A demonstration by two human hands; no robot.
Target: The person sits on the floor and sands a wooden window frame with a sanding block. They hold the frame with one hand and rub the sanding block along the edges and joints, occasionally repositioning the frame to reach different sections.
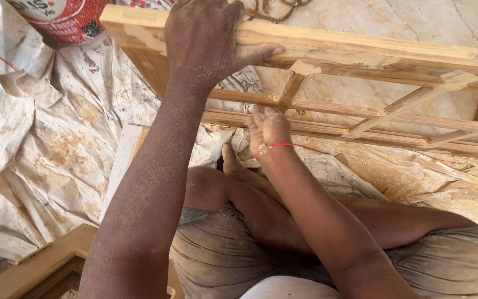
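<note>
A pale wooden lattice frame (372, 55) stands on edge in front of me, with thin diagonal slats between its rails. My left hand (206, 39), dusted with sawdust, grips the top rail near its left end, thumb stretched along the rail. My right hand (269, 127), with a red thread and bead at the wrist, reaches under to the lower rail (327, 130); its fingers are curled against the wood. What it holds, if anything, is hidden. My legs are folded below.
Crumpled stained paper sheeting (51, 127) covers the floor at left. A red and white paint bucket (65, 19) stands at top left. Another wooden piece (34, 266) lies at the bottom left. Marble floor (416, 22) shows behind the frame.
</note>
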